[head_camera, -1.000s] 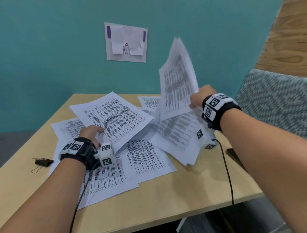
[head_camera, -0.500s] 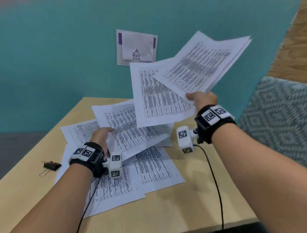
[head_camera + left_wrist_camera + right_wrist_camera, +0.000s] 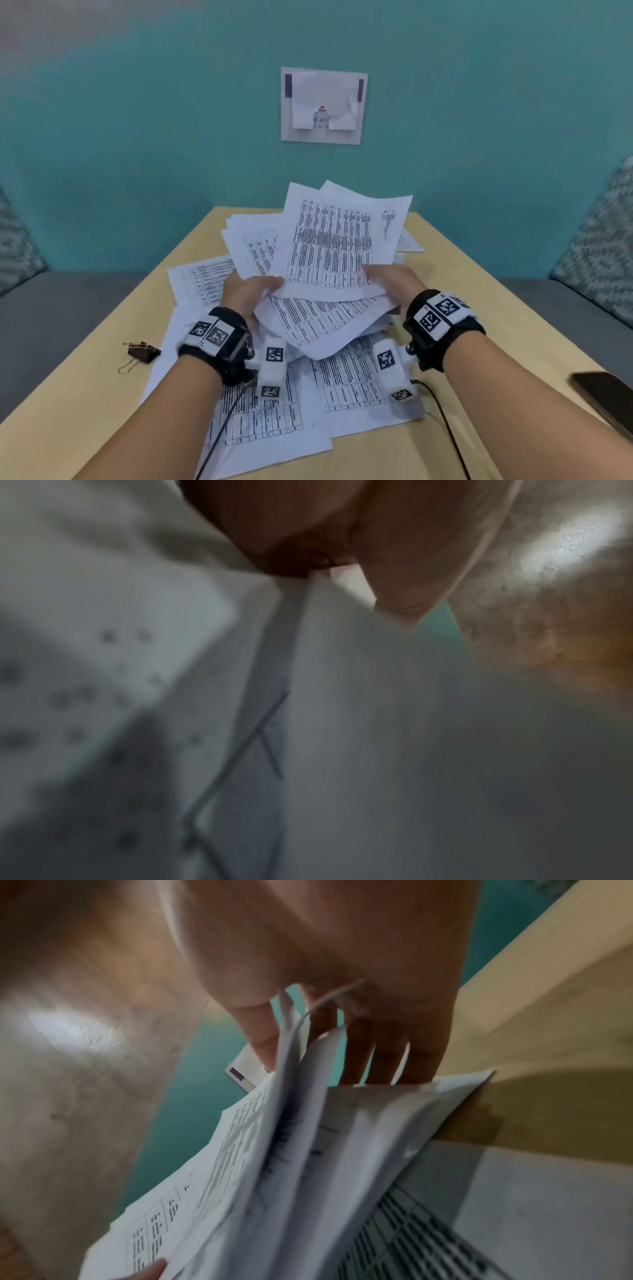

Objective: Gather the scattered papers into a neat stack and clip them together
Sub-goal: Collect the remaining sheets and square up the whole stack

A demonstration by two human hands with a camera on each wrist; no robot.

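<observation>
Printed white sheets lie scattered on the wooden table (image 3: 85, 394). Both hands hold a loose, uneven bunch of sheets (image 3: 335, 246) raised above the pile. My left hand (image 3: 263, 291) grips the bunch's near left edge, thumb on top. My right hand (image 3: 380, 279) grips its near right edge. In the right wrist view the thumb lies on one side of the fanned sheets (image 3: 274, 1177) and the fingers (image 3: 387, 1053) on the other. The left wrist view is blurred, with a fingertip (image 3: 394, 588) on a paper edge. More sheets (image 3: 356, 380) stay flat under my wrists. A black binder clip (image 3: 142, 353) sits left of the pile.
A dark phone (image 3: 606, 397) lies at the table's right edge. Cables run from both wrist cameras over the front papers. A notice (image 3: 323, 104) hangs on the teal wall. Grey sofa seats with patterned cushions (image 3: 596, 246) flank the table.
My right hand brought its raised sheets down from the upper right to the centre. My left hand lifted its sheets off the pile, and both hands now hold one bunch.
</observation>
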